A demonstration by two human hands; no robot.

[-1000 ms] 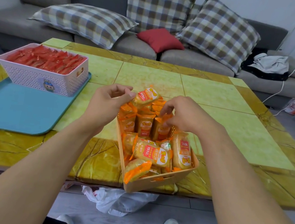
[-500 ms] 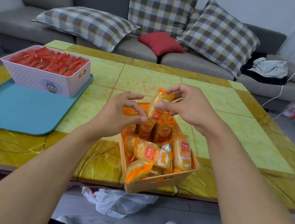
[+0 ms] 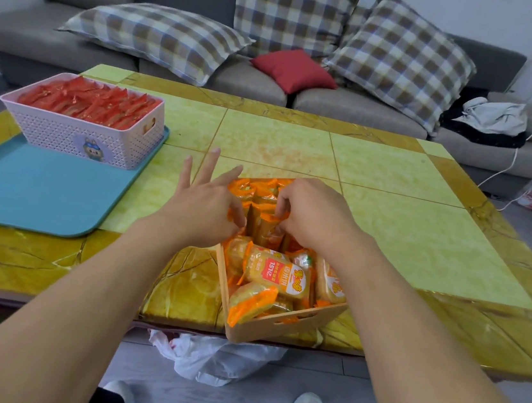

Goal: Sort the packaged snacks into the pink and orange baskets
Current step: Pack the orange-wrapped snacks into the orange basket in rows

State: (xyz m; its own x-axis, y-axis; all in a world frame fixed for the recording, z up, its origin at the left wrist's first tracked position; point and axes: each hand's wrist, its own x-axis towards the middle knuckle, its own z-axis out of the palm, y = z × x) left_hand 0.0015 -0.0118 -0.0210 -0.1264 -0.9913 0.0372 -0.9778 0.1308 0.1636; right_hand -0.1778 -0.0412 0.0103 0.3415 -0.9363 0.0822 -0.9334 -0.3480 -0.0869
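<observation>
Right hand (image 3: 310,213) pinches an upright orange packet (image 3: 264,231) inside the orange basket (image 3: 279,328) overhanging the near table edge (image 3: 45,295); left hand (image 3: 205,204) fans open alongside. Push too hard and the basket could tip floorward

Glossy marbled table (image 3: 387,236) — perforated plastic pink basket (image 3: 74,139), shiny film snack packets (image 3: 277,274).

We count 2 baskets: 1 pink basket (image 3: 85,137), 1 orange basket (image 3: 279,328); 1 blue tray (image 3: 34,193); 3 plaid cushions (image 3: 164,35), 1 red cushion (image 3: 294,71); 2 hands (image 3: 203,207).
</observation>
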